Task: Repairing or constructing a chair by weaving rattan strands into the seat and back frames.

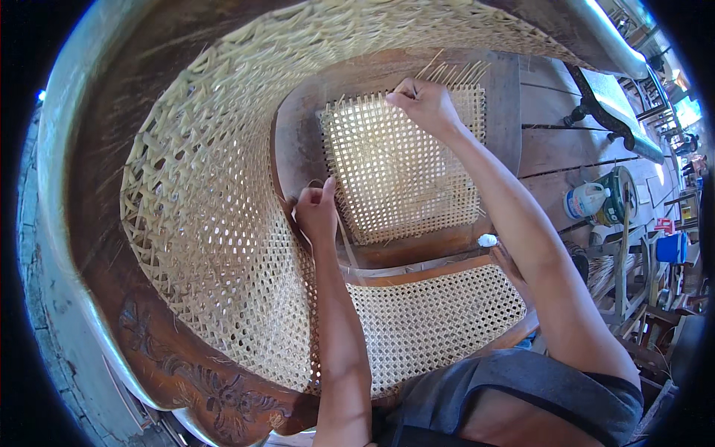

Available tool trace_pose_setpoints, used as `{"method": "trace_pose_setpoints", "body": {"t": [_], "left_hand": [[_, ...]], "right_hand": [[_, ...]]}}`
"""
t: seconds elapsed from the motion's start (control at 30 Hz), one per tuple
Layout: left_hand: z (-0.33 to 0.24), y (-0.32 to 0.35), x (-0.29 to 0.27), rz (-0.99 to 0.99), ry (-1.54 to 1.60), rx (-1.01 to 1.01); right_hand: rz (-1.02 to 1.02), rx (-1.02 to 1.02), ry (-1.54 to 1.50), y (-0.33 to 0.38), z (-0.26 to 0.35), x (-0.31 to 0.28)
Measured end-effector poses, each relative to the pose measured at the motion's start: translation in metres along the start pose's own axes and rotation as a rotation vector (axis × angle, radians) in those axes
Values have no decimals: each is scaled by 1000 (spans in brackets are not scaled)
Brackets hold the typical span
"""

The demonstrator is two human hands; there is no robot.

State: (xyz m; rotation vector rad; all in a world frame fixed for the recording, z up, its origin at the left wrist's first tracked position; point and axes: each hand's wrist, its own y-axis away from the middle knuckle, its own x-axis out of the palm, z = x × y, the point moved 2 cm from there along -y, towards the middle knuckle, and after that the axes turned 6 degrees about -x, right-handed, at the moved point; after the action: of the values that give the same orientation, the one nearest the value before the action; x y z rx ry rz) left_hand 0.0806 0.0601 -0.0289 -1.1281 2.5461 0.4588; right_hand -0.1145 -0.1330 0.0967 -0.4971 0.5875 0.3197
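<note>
While the small cane panel lay framed in dark wood at the middle of the view, the right hand worked at its far edge, toward twelve o'clock, and the left hand sat at its near left corner, toward eight o'clock. The panel's weave ran as an open square grid, its long axis tilted from ten o'clock down to four o'clock. Loose cane ends stuck up past the far rail, just beside the right hand at its one o'clock, so that hand was plainly the nearer one to them. Its grip was pressed together, fingers curled in a pinch at the panel's top edge; whether a strand lay between the fingertips I could not tell. The left grip was also closed, thumb up, pinching a pale cane strip that trailed from it toward six o'clock across the wooden frame. A larger finished cane seat lay near the body at six o'clock, and a curved woven backrest swept round at nine o'clock.
</note>
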Motion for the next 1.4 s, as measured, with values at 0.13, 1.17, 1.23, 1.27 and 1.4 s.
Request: {"method": "trace_pose_setpoints", "body": {"t": [0.13, 1.17, 1.23, 1.27, 1.4], "left_hand": [[-12, 29, -2, -201, 170, 162], [-100, -16, 49, 96, 275, 336], [-95, -15, 51, 86, 304, 364], [-98, -11, 52, 104, 357, 366], [-93, -12, 62, 170, 536, 409]], "right_hand": [[-26, 18, -11, -4, 2, -3], [961, 211, 802, 33, 56, -24], [1106, 212, 800, 28, 56, -23], [1106, 222, 806, 26, 45, -22], [725, -75, 545, 13, 50, -9]]}}
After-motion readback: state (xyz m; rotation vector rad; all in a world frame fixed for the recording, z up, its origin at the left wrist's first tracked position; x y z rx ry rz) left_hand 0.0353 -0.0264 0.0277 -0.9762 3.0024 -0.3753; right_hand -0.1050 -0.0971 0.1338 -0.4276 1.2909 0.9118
